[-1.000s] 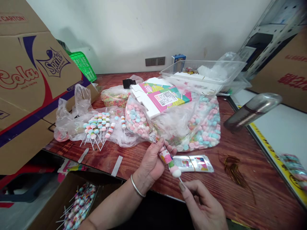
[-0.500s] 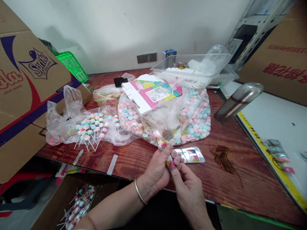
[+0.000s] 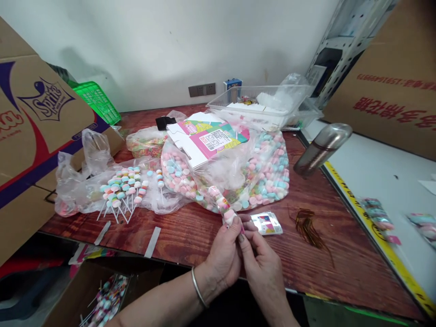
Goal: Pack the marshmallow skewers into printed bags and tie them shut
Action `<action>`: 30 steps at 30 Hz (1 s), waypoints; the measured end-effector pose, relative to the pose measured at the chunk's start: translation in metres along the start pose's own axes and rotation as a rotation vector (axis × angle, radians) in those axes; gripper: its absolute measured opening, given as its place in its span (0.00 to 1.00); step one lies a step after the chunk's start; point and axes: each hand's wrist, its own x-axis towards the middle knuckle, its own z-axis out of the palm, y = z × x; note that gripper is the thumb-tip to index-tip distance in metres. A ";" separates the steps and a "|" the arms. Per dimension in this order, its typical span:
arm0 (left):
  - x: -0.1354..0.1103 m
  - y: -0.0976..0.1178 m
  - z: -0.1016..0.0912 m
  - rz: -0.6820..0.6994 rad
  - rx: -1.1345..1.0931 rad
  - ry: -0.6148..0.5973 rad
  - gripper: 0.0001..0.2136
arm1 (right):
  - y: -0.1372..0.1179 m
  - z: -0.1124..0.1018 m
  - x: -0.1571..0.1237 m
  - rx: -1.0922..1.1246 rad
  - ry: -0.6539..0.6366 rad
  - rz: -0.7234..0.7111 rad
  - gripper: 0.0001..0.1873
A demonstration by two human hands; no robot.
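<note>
A marshmallow candy stick in a printed clear wrapper points up and away from my hands. My left hand, closed, pinches its lower part between thumb and fingers. Pressed close beside it, my right hand is closed on the wrapper's bottom end, which the fingers mostly hide. Just behind the right fingers lies a stack of flat silvery printed wrappers. Farther right is a loose bundle of gold twist ties.
A big clear bag of pastel marshmallows carries printed cards. To the left, unwrapped candy sticks lie on plastic. A steel flask leans at right. Below the edge, a carton contains candy sticks.
My fingers are now lower on the candy stick, so more of it shows above them. The hands have drawn closer together. The whole view has shifted slightly.
</note>
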 end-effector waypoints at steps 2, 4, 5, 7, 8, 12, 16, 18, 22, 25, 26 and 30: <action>0.003 -0.001 -0.001 -0.008 0.019 0.014 0.14 | 0.003 0.001 0.000 -0.100 0.062 -0.071 0.18; 0.006 -0.001 -0.001 -0.020 0.028 0.006 0.16 | 0.007 0.004 -0.001 -0.243 0.168 -0.205 0.23; 0.006 -0.002 -0.001 -0.029 0.040 -0.010 0.17 | 0.010 0.005 -0.002 -0.320 0.210 -0.278 0.24; 0.005 -0.002 -0.001 -0.037 0.090 -0.057 0.17 | 0.016 0.007 -0.002 -0.439 0.254 -0.385 0.21; 0.004 -0.002 0.000 -0.042 0.117 -0.089 0.17 | 0.019 0.006 -0.002 -0.456 0.262 -0.411 0.19; 0.000 0.001 -0.004 -0.082 0.166 -0.257 0.16 | 0.023 -0.003 0.001 -0.213 0.255 -0.339 0.13; 0.002 0.011 -0.012 -0.090 0.231 -0.334 0.16 | 0.015 -0.010 0.000 0.425 0.029 0.071 0.13; 0.005 0.017 -0.017 -0.173 0.280 -0.376 0.16 | 0.011 -0.011 -0.003 0.834 -0.145 0.343 0.16; 0.011 0.022 -0.028 -0.313 0.334 -0.425 0.18 | 0.010 -0.010 -0.010 1.301 -0.466 0.657 0.19; 0.014 0.014 -0.030 -0.232 0.358 -0.305 0.15 | 0.010 -0.012 -0.010 1.216 -0.423 0.650 0.19; 0.015 0.010 -0.028 -0.185 0.367 -0.233 0.14 | 0.010 -0.012 -0.009 1.106 -0.324 0.583 0.17; 0.014 -0.001 -0.019 -0.077 0.425 -0.046 0.13 | 0.011 -0.009 -0.010 0.676 0.066 0.254 0.15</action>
